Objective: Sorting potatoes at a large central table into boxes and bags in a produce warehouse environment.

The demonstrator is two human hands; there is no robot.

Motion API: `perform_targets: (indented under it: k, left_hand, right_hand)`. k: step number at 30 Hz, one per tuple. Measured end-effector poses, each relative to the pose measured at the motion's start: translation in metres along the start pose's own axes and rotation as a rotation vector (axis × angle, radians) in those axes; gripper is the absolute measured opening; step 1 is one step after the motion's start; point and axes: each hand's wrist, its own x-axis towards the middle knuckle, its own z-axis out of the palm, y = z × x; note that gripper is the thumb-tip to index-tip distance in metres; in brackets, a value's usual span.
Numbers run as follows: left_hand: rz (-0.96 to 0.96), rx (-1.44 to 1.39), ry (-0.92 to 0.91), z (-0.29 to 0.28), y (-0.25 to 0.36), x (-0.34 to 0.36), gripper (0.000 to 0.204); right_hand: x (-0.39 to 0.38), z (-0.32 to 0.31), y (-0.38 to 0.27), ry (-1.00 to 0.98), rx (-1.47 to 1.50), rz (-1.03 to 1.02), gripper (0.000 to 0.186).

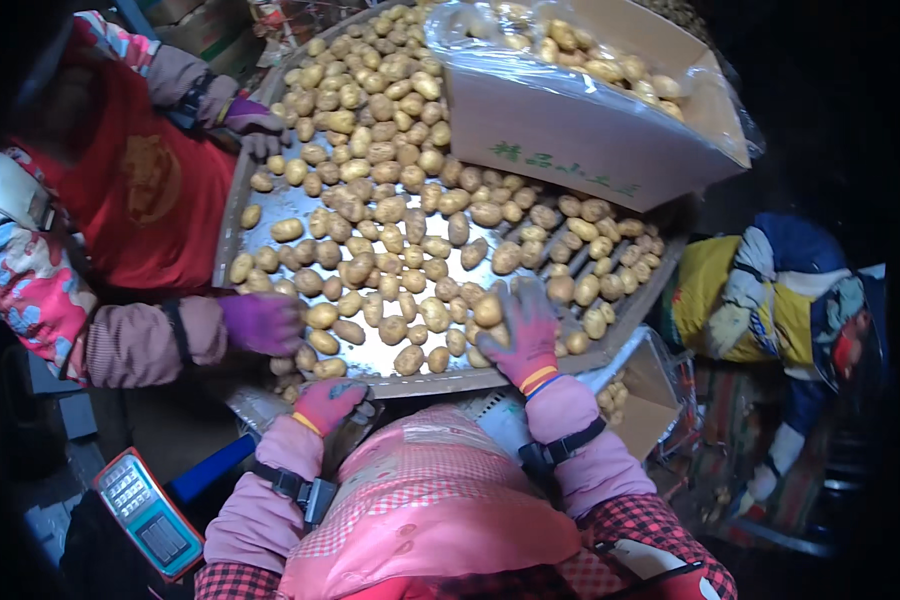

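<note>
Many small potatoes (393,330) lie over a metal sorting table (370,355). My right hand (528,335), in a pink and grey glove, reaches over the near rim onto them. Its fingers are stretched apart, and a potato (488,310) touches the thumb side. At the rim, left of my body, my left hand (332,403) wears a matching glove. Its fingers curl inward, and whatever they may hold is hidden. A co-worker's purple-gloved hand (262,322) is near potatoes at the left edge; the other gloved hand (255,125) rests farther back.
A large white carton (590,140) lined with clear plastic holds potatoes at the back right. Another open carton (650,400) with potatoes stands below the table's right side. A scale with a keypad (150,515) is at lower left. Yellow and blue sacks (760,300) lie right.
</note>
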Motion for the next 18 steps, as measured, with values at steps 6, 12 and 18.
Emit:
perform_targets:
  k: [6, 12, 18]
  left_hand:
    - [-0.070, -0.022, 0.014, 0.004, -0.015, 0.004, 0.032]
    - [0.011, 0.248, 0.043, 0.008, 0.020, -0.018, 0.034]
    - [0.665, 0.495, 0.142, 0.024, 0.127, -0.014, 0.067]
  right_hand:
    - [0.100, -0.001, 0.012, -0.250, 0.904, 0.473, 0.059]
    - [0.089, -0.032, -0.012, -0.347, 2.373, 0.542, 0.078]
    - [0.056, -0.047, -0.034, -0.319, 1.273, 0.157, 0.073]
